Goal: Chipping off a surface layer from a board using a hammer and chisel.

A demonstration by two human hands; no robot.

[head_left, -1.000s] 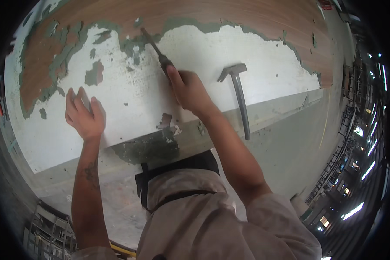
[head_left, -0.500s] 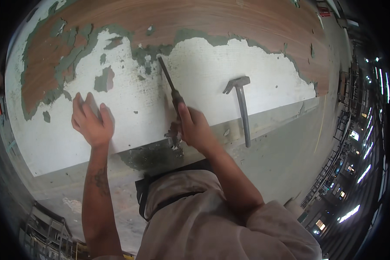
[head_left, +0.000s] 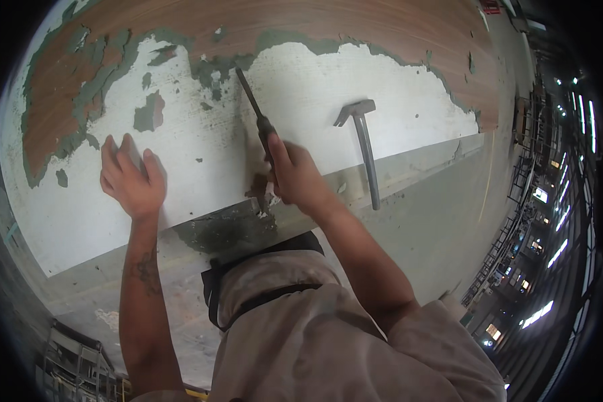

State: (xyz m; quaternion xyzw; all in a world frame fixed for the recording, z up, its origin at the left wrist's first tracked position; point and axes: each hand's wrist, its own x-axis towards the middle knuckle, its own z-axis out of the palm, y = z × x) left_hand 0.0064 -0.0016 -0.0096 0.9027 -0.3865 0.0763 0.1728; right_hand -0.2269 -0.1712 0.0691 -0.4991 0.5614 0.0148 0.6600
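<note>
A white board [head_left: 201, 184] lies before me, its far part covered by a brown wood-grain layer [head_left: 281, 20] with a ragged grey-green border [head_left: 211, 67]. My right hand [head_left: 298, 171] is wrapped round the handle of a long, narrow dark chisel [head_left: 250, 94]. The chisel slants away from me, its tip at the grey-green border. Some dark flakes [head_left: 260, 185] are below that hand, near the board's front edge. My left hand [head_left: 134, 177] rests on the white surface with fingers apart, holding nothing. To the right, a claw hammer [head_left: 364, 144] lies with its handle past the board's edge.
A dark grey patch [head_left: 228, 230] lies between the board and my waist. Loose grey-green chips [head_left: 61, 177] and a larger patch [head_left: 147, 112] sit on the white surface. Metal racks [head_left: 80, 355] stand at lower left; lit hall fittings [head_left: 537, 315] show at right.
The view has shifted slightly, so the board and hammer appear higher and further left. My right hand still grips the chisel at the border, and my left hand stays on the board.
</note>
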